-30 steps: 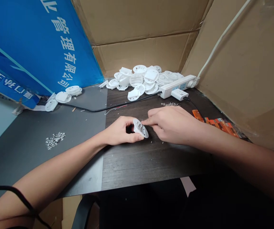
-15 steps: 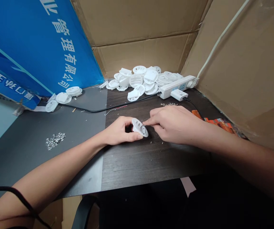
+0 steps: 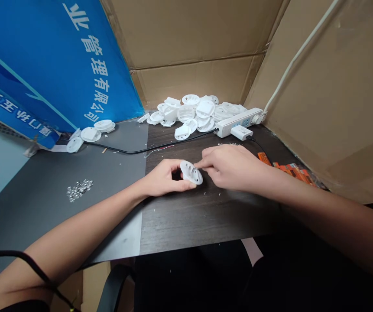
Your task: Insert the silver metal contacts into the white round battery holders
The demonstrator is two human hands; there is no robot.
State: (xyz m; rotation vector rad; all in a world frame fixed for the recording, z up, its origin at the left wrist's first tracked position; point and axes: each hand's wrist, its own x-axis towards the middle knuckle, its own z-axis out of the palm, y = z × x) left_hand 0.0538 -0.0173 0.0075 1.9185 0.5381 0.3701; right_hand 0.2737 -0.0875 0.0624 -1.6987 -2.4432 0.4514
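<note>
Between thumb and fingers, my left hand (image 3: 170,177) grips a round white plastic housing (image 3: 192,172) by its edge. The housing is tilted above the dark table, its slotted inner face turned up and to the right. My right hand (image 3: 223,167) is at its right side, fingers curled and pressed together, the fingertips at the housing's upper right rim. Whether a small part sits between those fingertips is too small to make out. Behind the hands lies a heap of similar white housings (image 3: 205,108).
A white power strip (image 3: 238,122) with a plugged-in charger (image 3: 241,132) stands at the back right; its black cable (image 3: 134,152) crosses the table. Small metallic parts (image 3: 79,190) lie left on a grey mat (image 3: 108,173). Orange strips (image 3: 290,170) lie at right. Cardboard walls (image 3: 192,84) enclose the back.
The white housing has turned slightly in my left hand, showing more of its inner face. My right hand stays at its rim. The camera view has shifted a little.
</note>
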